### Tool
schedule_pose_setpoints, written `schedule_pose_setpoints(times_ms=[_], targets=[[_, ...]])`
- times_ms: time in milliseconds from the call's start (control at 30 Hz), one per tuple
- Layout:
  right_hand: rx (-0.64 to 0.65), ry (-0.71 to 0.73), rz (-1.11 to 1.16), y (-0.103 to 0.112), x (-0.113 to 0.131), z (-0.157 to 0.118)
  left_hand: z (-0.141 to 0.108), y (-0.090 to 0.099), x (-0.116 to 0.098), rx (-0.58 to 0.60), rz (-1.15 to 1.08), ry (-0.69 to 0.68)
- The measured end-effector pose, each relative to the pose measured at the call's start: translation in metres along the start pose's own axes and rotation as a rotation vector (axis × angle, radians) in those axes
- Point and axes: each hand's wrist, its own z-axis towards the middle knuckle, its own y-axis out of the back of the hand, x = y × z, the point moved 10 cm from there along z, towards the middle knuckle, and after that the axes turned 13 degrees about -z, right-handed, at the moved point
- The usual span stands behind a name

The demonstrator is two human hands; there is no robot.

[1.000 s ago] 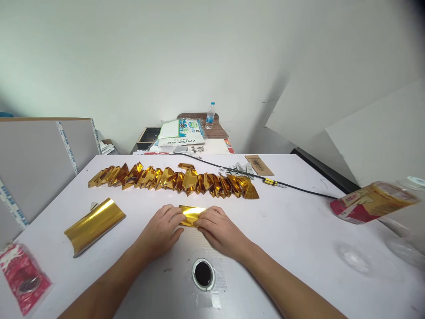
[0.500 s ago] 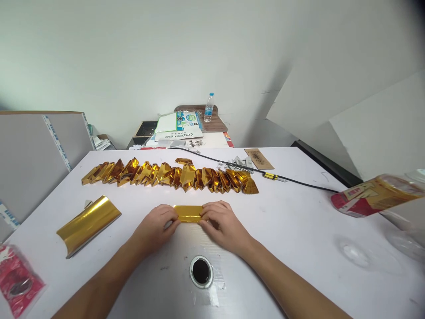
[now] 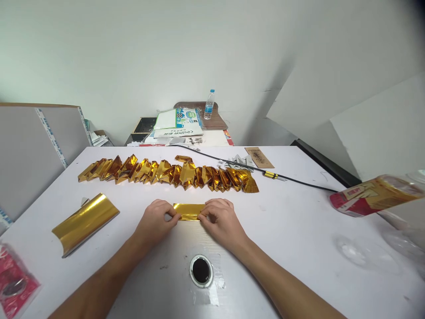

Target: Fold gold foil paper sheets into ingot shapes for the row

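Note:
A strip of folded gold foil paper point(image 3: 188, 212) lies flat on the white table, its long side running left to right. My left hand point(image 3: 160, 220) is closed, thumb and fingertips pinching the strip's left end. At the right end my right hand point(image 3: 221, 221) also pinches it, thumb at the near edge and fingers over the top. Behind my hands stretches a row of folded gold paper ingots point(image 3: 162, 172), packed side by side. A curved stack of gold foil sheets point(image 3: 86, 223) rests to the left of my left hand.
A black cable point(image 3: 299, 182) crosses the table behind the row, near a yellow-handled tool point(image 3: 270, 174) and a brown card point(image 3: 259, 157). A large drink bottle point(image 3: 372, 195) lies at the right. At the lower left is a pink packet point(image 3: 16, 281). A round cable hole point(image 3: 201, 270) sits in front.
The crease line seen along the strip earlier now shows less, and its surface looks smoother. Both hands keep their pinch at the two ends. The view has shifted slightly.

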Motion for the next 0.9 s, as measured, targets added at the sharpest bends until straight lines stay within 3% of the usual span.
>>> schedule_pose_setpoints(times_ms=[233, 400, 467, 700, 900], targets=[[-0.070, 0.099, -0.096, 0.006, 0.010, -0.003, 0.000, 0.001, -0.007, 0.011, 0.026, -0.090], [-0.125, 0.544, -0.310, 0.002, 0.058, -0.016, -0.013, -0.015, -0.049, 0.055, 0.254, -0.422], [-0.114, 0.605, -0.367, 0.001, 0.065, -0.021, -0.020, -0.022, -0.058, 0.088, 0.325, -0.491], [-0.077, 0.371, -0.249, 0.028, 0.035, -0.025, -0.029, 0.004, -0.039, 0.145, 0.260, -0.305], [0.025, 0.251, -0.250, 0.012, 0.016, -0.010, -0.023, 0.010, -0.031, 0.116, 0.191, -0.238]])
